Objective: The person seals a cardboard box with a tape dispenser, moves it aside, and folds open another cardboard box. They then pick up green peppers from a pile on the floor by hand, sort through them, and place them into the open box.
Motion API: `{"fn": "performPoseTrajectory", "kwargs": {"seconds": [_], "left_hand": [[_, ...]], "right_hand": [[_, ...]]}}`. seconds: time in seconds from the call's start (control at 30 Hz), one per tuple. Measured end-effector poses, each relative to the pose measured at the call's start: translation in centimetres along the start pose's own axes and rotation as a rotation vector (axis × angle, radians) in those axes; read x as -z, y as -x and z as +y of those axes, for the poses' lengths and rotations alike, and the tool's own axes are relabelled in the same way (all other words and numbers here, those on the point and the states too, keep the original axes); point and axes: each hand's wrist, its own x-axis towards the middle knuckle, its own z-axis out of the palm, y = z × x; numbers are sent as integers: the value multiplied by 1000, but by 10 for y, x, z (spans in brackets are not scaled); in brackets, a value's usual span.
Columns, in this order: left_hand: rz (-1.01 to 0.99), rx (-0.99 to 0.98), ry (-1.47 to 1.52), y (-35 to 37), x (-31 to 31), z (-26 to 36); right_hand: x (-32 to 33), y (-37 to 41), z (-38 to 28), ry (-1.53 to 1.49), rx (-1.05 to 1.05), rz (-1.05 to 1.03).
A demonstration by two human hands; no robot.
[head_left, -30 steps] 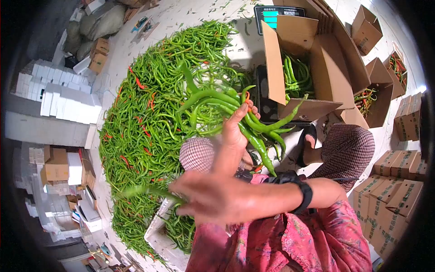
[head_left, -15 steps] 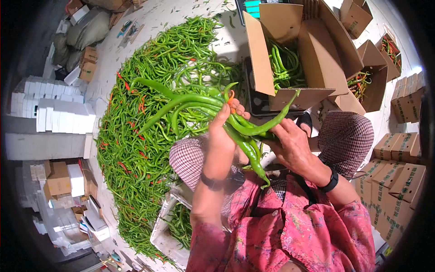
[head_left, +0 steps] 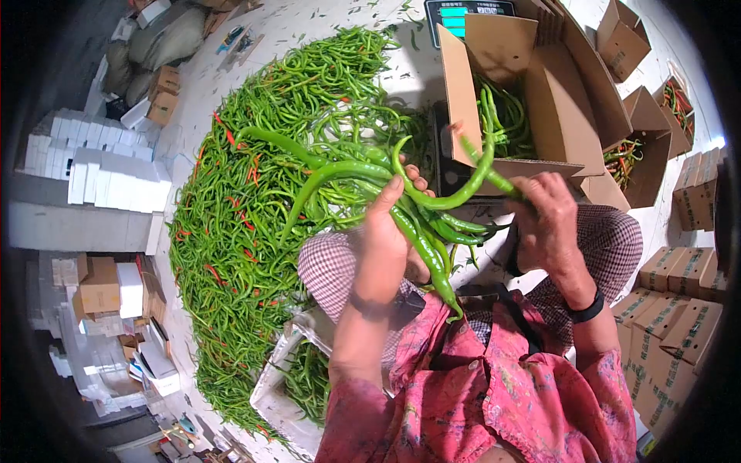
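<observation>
A bunch of long green peppers [head_left: 347, 171] is held in my left hand [head_left: 392, 224], its fingers wrapped round the middle. Several tips hang down towards my lap, and others curve to the upper left. To the right of the bunch, my right hand [head_left: 549, 224] grips a single green pepper [head_left: 494, 177] with a reddish, motion-blurred end. That pepper points up and left, crossing a curved pepper of the bunch in view. Behind it stands an open cardboard box [head_left: 559, 100] with green peppers [head_left: 505, 116] inside. The large pepper pile [head_left: 231, 255] spreads to the left.
A scale with a lit display [head_left: 455, 19] is by the open box. More open boxes [head_left: 647, 147] with red and green peppers stand at the right, above stacked closed cartons [head_left: 664, 332]. A white crate [head_left: 266, 386] with peppers sits below the pile. White boxes [head_left: 108, 181] are stacked far left.
My right hand has moved right, away from the bunch, with a single pepper now in it. My left hand still holds the bunch. The view has shifted slightly.
</observation>
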Motion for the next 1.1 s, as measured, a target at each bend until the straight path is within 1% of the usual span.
{"fn": "performPoseTrajectory", "kwargs": {"seconds": [0.03,0.1,0.2,0.23,0.3,0.33,0.37,0.43,0.47,0.5,0.53,0.57,0.6,0.63,0.7,0.73,0.77,0.83,0.87,0.9,0.93,0.97,1.0,1.03,1.1], "left_hand": [[-1,-8,3,0,2,1],[-93,31,122,0,6,5],[-80,-15,135,1,3,6],[-80,-27,138,1,3,6],[39,-34,25,-2,6,4],[32,-38,-14,-4,9,2],[28,-37,-11,-4,9,1],[150,-9,-63,-6,6,-3],[193,-1,-58,-7,9,-6],[191,3,-61,-6,6,-10],[239,12,-64,-4,3,-13],[284,15,-67,-4,-2,-15],[334,16,-67,-3,-4,-16],[221,-2,-170,-10,7,-11],[106,-80,-158,-15,14,-14],[165,-89,-80,-14,14,-16],[168,-94,-81,-12,10,-15],[109,-102,-148,-8,9,-15],[109,-91,-168,-7,13,-14],[110,-94,-163,-6,17,-12],[155,-91,-102,-4,20,-10],[197,-86,-43,-3,21,-9],[279,-111,-40,1,13,-10],[145,174,113,6,23,1],[147,23,-60,3,22,1]], "right_hand": [[3,-1,6,47,-45,29],[12,-10,18,121,-65,69],[35,-22,16,-49,-237,87],[43,-26,12,-40,-194,111],[57,-35,-15,-106,-145,175],[63,-40,-32,-104,-141,174],[70,-45,-51,-118,-80,137],[72,-58,-87,-180,49,107],[71,-66,-104,-268,157,79],[65,-79,-119,-395,307,87],[64,-90,-139,-403,432,34],[46,-97,-165,-402,508,123],[34,-95,-189,-453,583,131],[20,-84,-216,-595,624,107],[-14,-41,-272,-958,605,86],[-34,-16,-296,-1137,565,98],[-55,9,-317,-1275,538,58],[-60,21,-327,-1336,464,-912],[-61,24,-311,-1341,458,-915],[-63,26,-274,-1468,419,-531],[-65,23,-233,-1557,371,-140],[-77,9,-188,-1176,350,-547],[-58,-1,-143,-293,530,-521],[-12,-37,-128,-410,281,-340],[-22,-34,-72,-430,39,-218]]}}
